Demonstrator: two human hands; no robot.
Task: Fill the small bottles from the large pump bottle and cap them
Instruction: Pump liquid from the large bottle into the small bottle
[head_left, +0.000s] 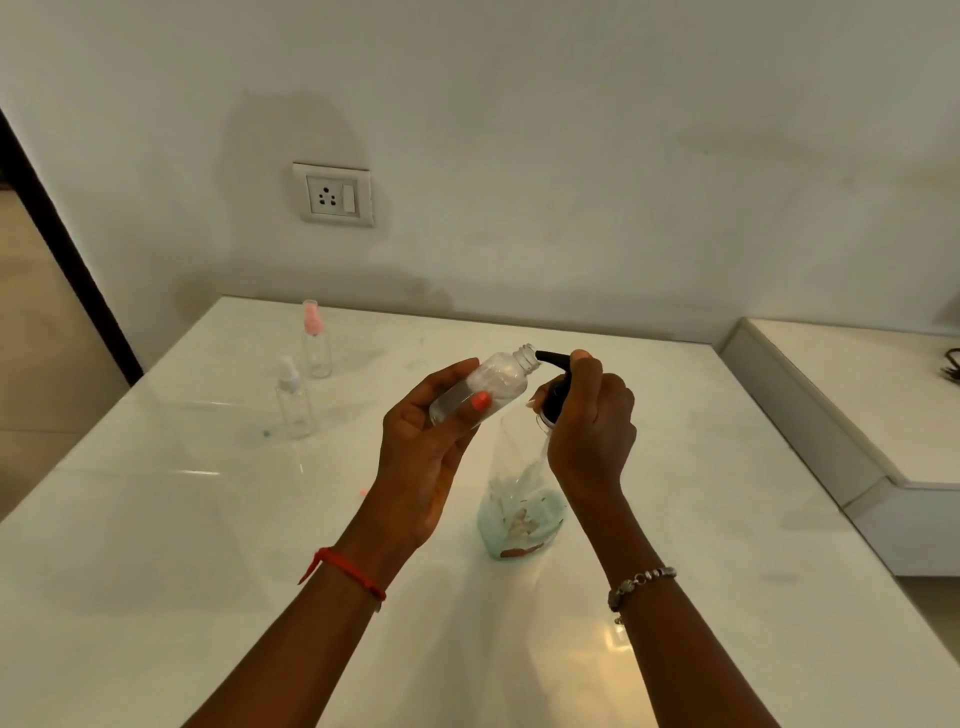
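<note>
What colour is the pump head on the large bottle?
Black; the pump head shows best in the head view, under the right hand.

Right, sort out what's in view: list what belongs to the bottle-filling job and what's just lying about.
Job in hand:
- uncapped small bottle, tilted, held in the left hand
- large pump bottle, right hand gripping its black pump head
- pink-topped spray bottle and white-topped spray bottle, standing capped on the table

Lying about:
- wall socket
- side ledge
</note>
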